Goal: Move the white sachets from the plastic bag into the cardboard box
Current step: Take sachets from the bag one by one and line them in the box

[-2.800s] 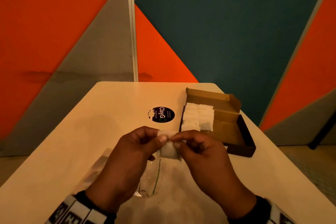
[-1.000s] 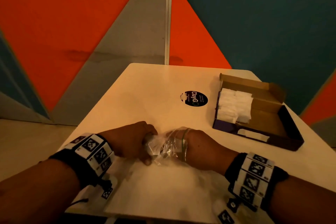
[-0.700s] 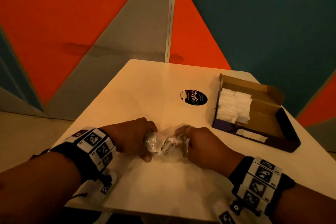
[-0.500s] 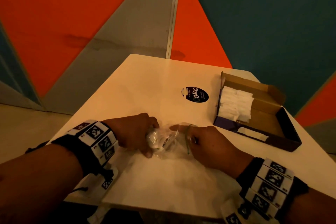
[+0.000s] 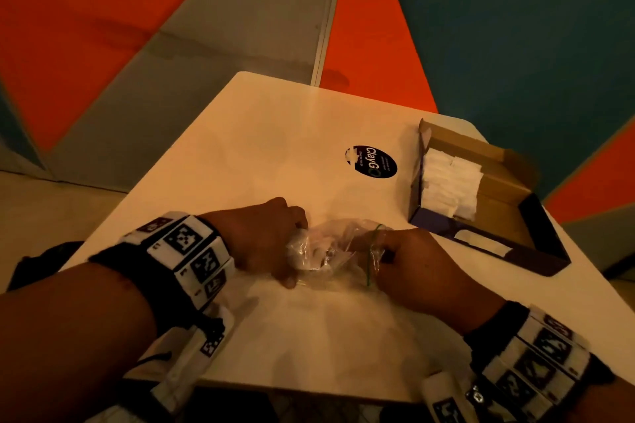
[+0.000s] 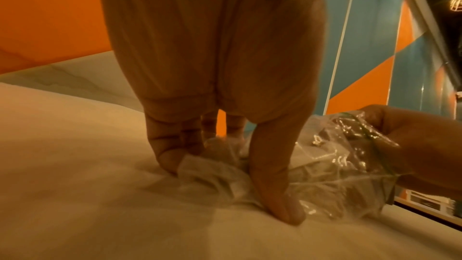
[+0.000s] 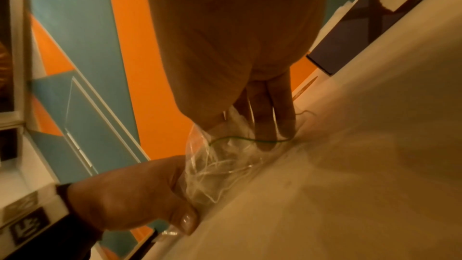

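A clear plastic bag [image 5: 326,251] with a green seal line lies crumpled on the white table [image 5: 268,148] between my hands. My left hand [image 5: 292,254] pinches its closed end against the table, thumb and fingers round a white sachet [image 6: 212,173] inside the film. My right hand [image 5: 371,251] is pushed into the bag's mouth. In the right wrist view its thumb and fingers [image 7: 267,126] close on white sachet material [image 7: 233,118]. The open cardboard box [image 5: 508,216] stands to the right, with several white sachets [image 5: 450,182] stacked at its left end.
A round black sticker [image 5: 371,161] lies on the table behind the bag. The box's near wall is dark with a white patch [image 5: 481,244]. The table's front edge runs just under my wrists. Orange, grey and teal wall panels stand close behind.
Earlier both hands held one sachet up near the box. Now they are down at the bag, and over the last second the right hand has worked further into its mouth.
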A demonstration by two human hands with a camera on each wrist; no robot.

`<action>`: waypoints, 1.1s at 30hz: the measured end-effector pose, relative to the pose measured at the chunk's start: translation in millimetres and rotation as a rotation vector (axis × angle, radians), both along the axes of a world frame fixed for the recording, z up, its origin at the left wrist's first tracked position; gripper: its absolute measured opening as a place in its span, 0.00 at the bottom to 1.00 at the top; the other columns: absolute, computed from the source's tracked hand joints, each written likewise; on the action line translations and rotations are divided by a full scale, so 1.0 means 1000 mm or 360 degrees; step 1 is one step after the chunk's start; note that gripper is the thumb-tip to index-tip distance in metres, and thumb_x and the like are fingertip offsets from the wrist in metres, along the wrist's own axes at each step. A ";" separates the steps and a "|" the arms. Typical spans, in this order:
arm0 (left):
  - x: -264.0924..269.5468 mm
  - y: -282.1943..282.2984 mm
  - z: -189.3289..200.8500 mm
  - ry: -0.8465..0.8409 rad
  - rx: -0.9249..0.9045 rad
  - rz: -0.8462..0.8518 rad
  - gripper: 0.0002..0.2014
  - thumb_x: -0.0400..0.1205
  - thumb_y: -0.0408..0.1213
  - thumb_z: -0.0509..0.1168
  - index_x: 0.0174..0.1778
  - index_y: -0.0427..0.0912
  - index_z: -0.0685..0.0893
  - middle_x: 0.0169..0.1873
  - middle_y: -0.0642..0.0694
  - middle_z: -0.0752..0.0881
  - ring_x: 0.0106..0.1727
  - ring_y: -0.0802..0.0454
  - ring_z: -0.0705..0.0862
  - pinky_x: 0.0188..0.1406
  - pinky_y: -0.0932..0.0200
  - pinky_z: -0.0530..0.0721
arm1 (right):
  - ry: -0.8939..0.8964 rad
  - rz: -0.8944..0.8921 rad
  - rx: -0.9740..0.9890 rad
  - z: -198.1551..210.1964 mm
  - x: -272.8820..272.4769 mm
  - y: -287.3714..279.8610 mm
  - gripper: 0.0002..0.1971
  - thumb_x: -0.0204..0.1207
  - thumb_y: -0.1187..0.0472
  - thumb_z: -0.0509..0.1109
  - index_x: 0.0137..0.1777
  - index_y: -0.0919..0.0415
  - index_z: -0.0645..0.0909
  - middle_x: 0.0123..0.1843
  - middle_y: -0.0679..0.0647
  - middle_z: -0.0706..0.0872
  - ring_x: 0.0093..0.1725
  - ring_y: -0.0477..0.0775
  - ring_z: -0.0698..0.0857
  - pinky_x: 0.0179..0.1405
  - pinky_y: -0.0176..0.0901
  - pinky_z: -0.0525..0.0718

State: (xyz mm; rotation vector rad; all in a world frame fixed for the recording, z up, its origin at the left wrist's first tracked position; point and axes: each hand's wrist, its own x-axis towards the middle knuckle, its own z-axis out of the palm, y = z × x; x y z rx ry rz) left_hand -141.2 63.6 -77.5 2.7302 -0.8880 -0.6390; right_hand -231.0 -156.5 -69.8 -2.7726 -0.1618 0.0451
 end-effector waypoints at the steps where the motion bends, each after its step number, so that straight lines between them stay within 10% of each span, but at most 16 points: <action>1: 0.000 0.000 0.000 0.0009 -0.0003 0.0003 0.43 0.63 0.54 0.83 0.72 0.56 0.71 0.63 0.52 0.72 0.60 0.49 0.81 0.62 0.46 0.85 | 0.0013 -0.0060 0.0063 0.002 -0.003 -0.002 0.13 0.81 0.57 0.68 0.62 0.46 0.88 0.51 0.46 0.92 0.46 0.45 0.89 0.54 0.41 0.87; 5: -0.001 0.001 0.002 0.0013 0.0014 0.0011 0.44 0.64 0.54 0.83 0.74 0.55 0.70 0.65 0.51 0.72 0.61 0.48 0.80 0.65 0.46 0.84 | -0.0007 -0.0185 0.0283 0.008 -0.011 -0.010 0.10 0.79 0.57 0.71 0.49 0.38 0.88 0.33 0.34 0.87 0.35 0.38 0.88 0.39 0.31 0.85; 13: -0.007 -0.002 0.006 -0.0018 0.0006 0.0070 0.42 0.64 0.51 0.84 0.73 0.55 0.72 0.66 0.52 0.73 0.64 0.50 0.80 0.67 0.47 0.82 | -0.0024 -0.0210 0.0580 -0.001 -0.013 -0.016 0.07 0.80 0.53 0.70 0.41 0.41 0.83 0.39 0.42 0.88 0.33 0.43 0.90 0.35 0.31 0.85; 29: -0.024 -0.014 0.020 -0.0041 0.0089 0.0214 0.40 0.65 0.45 0.84 0.73 0.53 0.74 0.65 0.52 0.78 0.63 0.52 0.81 0.68 0.52 0.81 | 0.0198 -0.0057 0.0654 -0.014 -0.010 -0.030 0.09 0.77 0.54 0.71 0.38 0.40 0.88 0.39 0.39 0.89 0.40 0.39 0.86 0.50 0.36 0.84; 33: -0.026 -0.013 0.022 -0.0039 0.0081 0.0208 0.40 0.65 0.46 0.84 0.71 0.56 0.73 0.64 0.55 0.76 0.62 0.55 0.79 0.68 0.55 0.79 | 0.0050 -0.0097 0.0567 -0.019 -0.009 -0.026 0.08 0.78 0.51 0.71 0.53 0.48 0.89 0.43 0.44 0.89 0.42 0.43 0.88 0.43 0.31 0.81</action>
